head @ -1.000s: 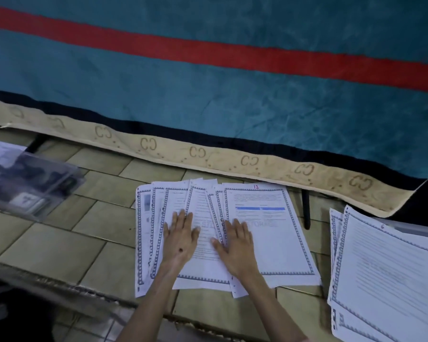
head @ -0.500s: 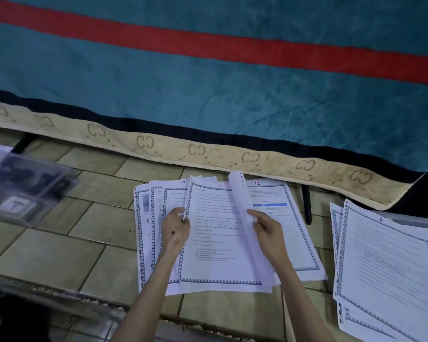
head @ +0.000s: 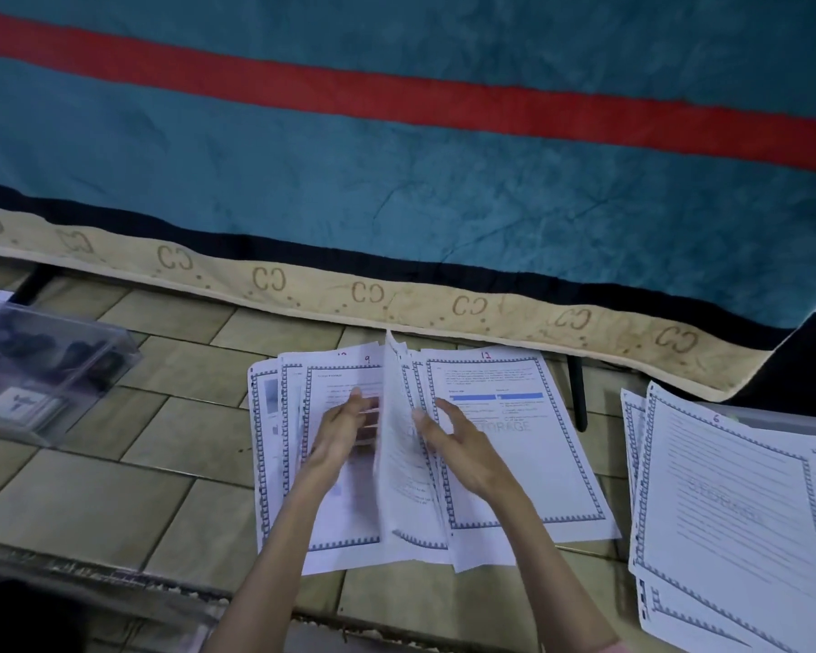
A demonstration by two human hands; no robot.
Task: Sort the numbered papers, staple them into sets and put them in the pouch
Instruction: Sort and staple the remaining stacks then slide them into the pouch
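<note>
White upright sheet (head: 399, 445) hides left hand (head: 345, 431) fingertips; motion blurred.

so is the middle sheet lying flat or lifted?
Lifted: the middle sheet stands on edge between the left hand and right hand.

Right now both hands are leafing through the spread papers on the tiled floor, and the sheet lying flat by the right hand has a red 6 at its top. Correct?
Not quite. In the head view the sheet lying flat by the right hand has a red 12 at its top; the 6 is on the separate pile at far right. The left hand is on the spread papers too.
</note>
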